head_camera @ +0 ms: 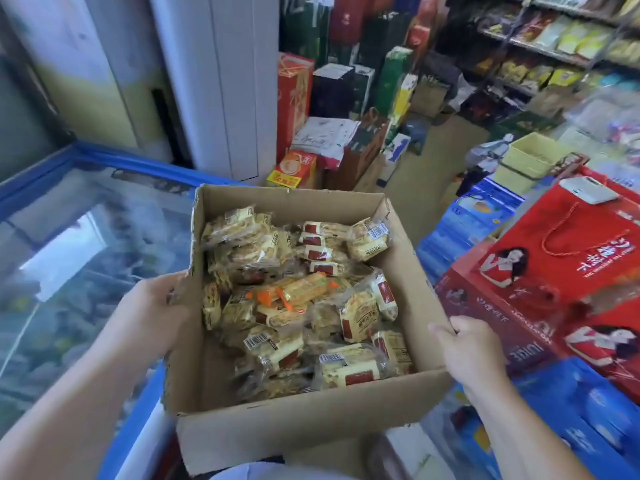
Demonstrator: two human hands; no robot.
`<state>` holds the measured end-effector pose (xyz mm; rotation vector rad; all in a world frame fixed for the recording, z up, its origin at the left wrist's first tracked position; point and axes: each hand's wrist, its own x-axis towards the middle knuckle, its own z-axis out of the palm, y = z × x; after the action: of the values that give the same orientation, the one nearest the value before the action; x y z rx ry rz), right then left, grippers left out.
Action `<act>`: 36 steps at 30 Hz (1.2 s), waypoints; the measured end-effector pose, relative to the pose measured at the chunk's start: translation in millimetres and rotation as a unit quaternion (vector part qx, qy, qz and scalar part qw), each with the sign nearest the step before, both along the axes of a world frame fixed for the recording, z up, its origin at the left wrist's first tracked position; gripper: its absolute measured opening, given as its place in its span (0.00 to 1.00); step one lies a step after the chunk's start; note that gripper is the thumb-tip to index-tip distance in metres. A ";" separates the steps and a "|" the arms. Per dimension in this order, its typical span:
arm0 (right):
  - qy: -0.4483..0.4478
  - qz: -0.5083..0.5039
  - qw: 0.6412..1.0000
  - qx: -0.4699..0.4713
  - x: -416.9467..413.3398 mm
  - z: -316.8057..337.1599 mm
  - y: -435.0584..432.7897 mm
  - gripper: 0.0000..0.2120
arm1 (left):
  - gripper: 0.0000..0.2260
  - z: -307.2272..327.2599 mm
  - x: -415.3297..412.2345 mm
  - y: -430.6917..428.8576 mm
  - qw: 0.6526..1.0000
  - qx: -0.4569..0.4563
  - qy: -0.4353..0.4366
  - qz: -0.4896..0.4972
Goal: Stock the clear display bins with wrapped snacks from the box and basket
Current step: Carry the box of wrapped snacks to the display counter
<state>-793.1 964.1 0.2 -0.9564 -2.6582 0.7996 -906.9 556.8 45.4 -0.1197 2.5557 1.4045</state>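
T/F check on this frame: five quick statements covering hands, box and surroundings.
1. The left hand and right hand each grip a side wall of the cardboard box. True.
2. The box is empty. False: it holds many wrapped snacks.
3. A blue-framed glass-top freezer is on the person's left. True.
4. The right hand pinches a single snack packet. False: it grips the box's right wall.
5. The gift boxes on the right are green. False: they are red.
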 end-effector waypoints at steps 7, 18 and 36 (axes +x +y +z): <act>0.005 -0.118 0.993 -0.013 -98.7 8.1 74.2 0.30 | 0.22 9.1 -202.4 116.4 0.994 -0.030 -0.015 -0.106; -0.015 -0.177 0.984 -0.034 -295.7 -27.9 265.2 0.27 | 0.25 -3.8 -440.0 340.4 0.986 -0.053 0.006 -0.159; -0.029 -0.271 0.960 -0.064 -612.7 -40.1 563.2 0.25 | 0.14 -8.4 -802.0 691.5 0.970 -0.093 -0.012 -0.226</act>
<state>-1405.7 1527.3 -39.9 -1.6595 -2.2208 0.8175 -1708.9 1248.4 37.0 0.3879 2.4751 0.9862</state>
